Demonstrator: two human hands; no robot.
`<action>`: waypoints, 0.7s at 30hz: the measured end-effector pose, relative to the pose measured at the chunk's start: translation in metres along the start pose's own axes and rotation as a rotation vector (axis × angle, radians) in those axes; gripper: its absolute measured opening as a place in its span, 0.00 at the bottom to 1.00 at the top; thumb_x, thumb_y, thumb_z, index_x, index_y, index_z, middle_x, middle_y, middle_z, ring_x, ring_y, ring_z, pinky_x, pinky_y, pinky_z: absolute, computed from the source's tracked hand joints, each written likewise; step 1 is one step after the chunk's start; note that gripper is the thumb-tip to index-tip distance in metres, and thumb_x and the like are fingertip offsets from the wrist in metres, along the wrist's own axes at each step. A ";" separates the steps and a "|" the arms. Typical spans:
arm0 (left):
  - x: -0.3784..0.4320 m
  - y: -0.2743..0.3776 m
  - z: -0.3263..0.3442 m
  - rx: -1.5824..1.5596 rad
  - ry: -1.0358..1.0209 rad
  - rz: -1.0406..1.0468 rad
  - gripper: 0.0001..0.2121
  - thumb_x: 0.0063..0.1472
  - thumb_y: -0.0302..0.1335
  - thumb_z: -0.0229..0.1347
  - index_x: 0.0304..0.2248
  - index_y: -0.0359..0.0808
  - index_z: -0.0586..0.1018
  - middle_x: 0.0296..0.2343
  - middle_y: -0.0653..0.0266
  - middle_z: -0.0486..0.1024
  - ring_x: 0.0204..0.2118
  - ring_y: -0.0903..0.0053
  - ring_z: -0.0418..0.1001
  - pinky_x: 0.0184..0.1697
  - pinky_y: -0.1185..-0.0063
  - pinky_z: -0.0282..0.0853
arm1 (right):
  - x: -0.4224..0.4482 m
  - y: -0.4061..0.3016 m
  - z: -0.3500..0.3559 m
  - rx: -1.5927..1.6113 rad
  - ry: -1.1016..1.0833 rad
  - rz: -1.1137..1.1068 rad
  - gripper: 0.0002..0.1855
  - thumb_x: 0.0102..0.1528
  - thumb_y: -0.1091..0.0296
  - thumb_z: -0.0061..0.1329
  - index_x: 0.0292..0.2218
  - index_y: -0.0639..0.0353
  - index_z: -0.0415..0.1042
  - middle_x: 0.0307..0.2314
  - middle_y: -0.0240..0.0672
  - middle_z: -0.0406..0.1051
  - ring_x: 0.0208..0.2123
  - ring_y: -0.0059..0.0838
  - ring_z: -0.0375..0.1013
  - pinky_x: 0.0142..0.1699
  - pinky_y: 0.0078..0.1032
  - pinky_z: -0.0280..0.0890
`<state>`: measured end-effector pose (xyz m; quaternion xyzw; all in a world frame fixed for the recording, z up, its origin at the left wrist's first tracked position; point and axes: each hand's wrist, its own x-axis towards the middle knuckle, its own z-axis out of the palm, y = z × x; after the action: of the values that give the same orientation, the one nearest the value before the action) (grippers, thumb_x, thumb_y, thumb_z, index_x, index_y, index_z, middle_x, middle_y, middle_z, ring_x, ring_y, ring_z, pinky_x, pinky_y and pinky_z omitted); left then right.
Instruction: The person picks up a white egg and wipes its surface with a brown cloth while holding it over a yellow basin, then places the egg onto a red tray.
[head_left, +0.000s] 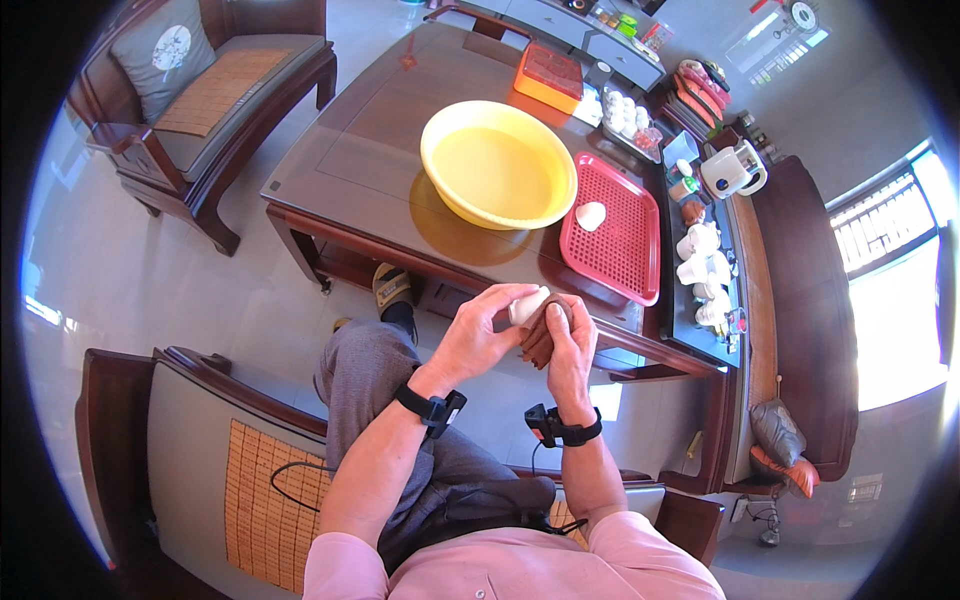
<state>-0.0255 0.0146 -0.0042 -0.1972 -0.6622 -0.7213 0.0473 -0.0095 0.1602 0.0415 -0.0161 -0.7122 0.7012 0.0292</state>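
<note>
Between both hands, over my lap near the table's front edge, is a small white cup (529, 306). My left hand (476, 330) grips the cup from its left side with thumb and fingers. In my right hand (574, 337) is a bunched brown cloth (543, 337), pressed against the cup's right side. Beyond them on the table stands a large yellow plastic basin (499, 169) holding what looks like water. To its right lies a red perforated tray (611, 225) with one white cup (590, 216) on it.
An orange box with a red lid (551, 75) stands at the table's back, beside a tray of white eggs or similar round items (626, 112). Along the right are white cups (705, 262) and an electric kettle (726, 172). A wooden armchair (217, 150) is at far left.
</note>
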 end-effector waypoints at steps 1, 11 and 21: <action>0.000 -0.002 0.001 0.000 -0.002 0.001 0.25 0.52 0.12 0.56 0.51 0.31 0.71 0.47 0.58 0.72 0.49 0.73 0.72 0.53 0.76 0.69 | 0.001 -0.001 -0.002 0.001 0.002 -0.002 0.10 0.62 0.66 0.42 0.39 0.65 0.67 0.18 0.33 0.71 0.12 0.16 0.65 0.16 0.13 0.55; 0.006 0.004 -0.010 -0.972 0.153 -0.502 0.19 0.68 0.42 0.38 0.44 0.36 0.72 0.30 0.61 0.76 0.27 0.74 0.72 0.29 0.80 0.68 | 0.020 -0.034 -0.018 -0.023 0.099 -0.124 0.09 0.59 0.75 0.44 0.43 0.64 0.67 0.27 0.35 0.74 0.24 0.16 0.71 0.28 0.13 0.65; 0.002 -0.006 -0.009 -0.911 0.212 -0.557 0.16 0.68 0.43 0.40 0.36 0.42 0.75 0.25 0.74 0.73 0.24 0.87 0.68 0.24 0.84 0.60 | 0.005 -0.025 0.023 -0.851 -0.231 -0.762 0.14 0.47 0.75 0.55 0.38 0.62 0.73 0.35 0.38 0.73 0.40 0.44 0.67 0.47 0.34 0.64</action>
<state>-0.0308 0.0070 -0.0096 0.0591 -0.3015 -0.9365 -0.1692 -0.0159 0.1370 0.0660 0.3075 -0.8854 0.2904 0.1928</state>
